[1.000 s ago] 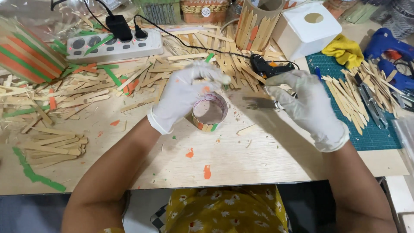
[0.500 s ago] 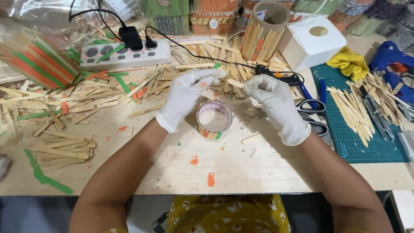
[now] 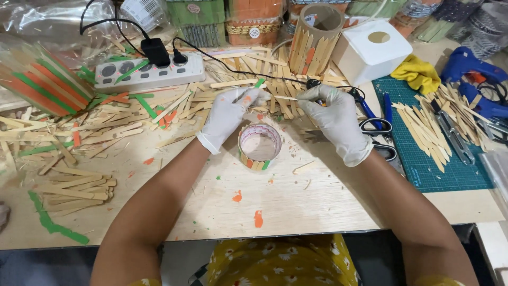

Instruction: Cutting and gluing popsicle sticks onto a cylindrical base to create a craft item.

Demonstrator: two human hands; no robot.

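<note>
Single head view, steeply downward, close over worktable [image 3: 296,206].

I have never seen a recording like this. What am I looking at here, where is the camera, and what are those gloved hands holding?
No machine here: a person works with two hands in white gloves, and a camera worn on the head looks down at a pale wooden tabletop. The left hand and right hand pinch the two ends of one thin wooden stick above a small round cardboard tube edged with orange, green and plain sticks, which stands on the table between the wrists. Around it lie loose flat wooden craft sticks, a white power strip, a white box with a round hole, blue-handled scissors, a green cutting mat and a blue glue gun.
</note>
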